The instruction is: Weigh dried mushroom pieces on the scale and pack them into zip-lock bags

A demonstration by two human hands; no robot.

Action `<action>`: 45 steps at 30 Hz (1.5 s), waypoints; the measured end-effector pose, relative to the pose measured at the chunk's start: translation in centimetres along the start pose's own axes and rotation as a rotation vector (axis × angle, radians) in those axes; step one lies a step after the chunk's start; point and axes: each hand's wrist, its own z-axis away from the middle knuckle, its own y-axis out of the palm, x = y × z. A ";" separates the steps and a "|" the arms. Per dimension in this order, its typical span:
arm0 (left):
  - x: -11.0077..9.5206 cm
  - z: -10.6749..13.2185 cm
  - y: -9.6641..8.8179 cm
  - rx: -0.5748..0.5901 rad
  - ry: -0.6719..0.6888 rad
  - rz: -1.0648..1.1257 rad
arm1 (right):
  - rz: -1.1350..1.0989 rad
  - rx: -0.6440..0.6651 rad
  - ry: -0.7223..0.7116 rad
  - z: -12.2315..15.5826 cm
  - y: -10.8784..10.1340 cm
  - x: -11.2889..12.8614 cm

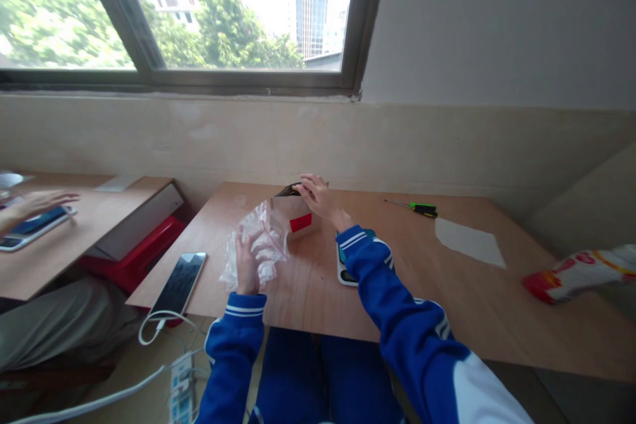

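A crumpled clear plastic bag (268, 244) lies on the wooden table, with my left hand (246, 266) closed on its left part. Right beside the bag stands a small cardboard box (292, 213) with a red patch on its side and its top open. My right hand (320, 197) is over the box's opening, fingers bent and pressed together at the rim; what they pinch is too small to make out. Something dark shows in the opening. Under my right forearm a white-edged device with a teal face (342, 265) is partly hidden by the sleeve.
A phone (179, 283) with a white cable lies at the table's left edge. Toward the right are a green-and-black screwdriver (420, 207), a white paper sheet (470, 242) and a red-and-white bottle (571, 273). Another person's hand (42, 204) is at the neighbouring table.
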 end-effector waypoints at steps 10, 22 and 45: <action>-0.3 -3.9 -5.3 -0.259 0.261 -1.065 | -0.031 0.042 0.276 -1.7 -0.3 0.2; 6.6 -3.6 -3.7 0.247 0.072 -1.702 | 0.051 0.138 0.121 -0.4 -1.4 -2.0; 5.6 -4.0 -3.0 0.140 0.456 -1.417 | 0.046 -0.401 0.363 1.2 -1.2 -1.9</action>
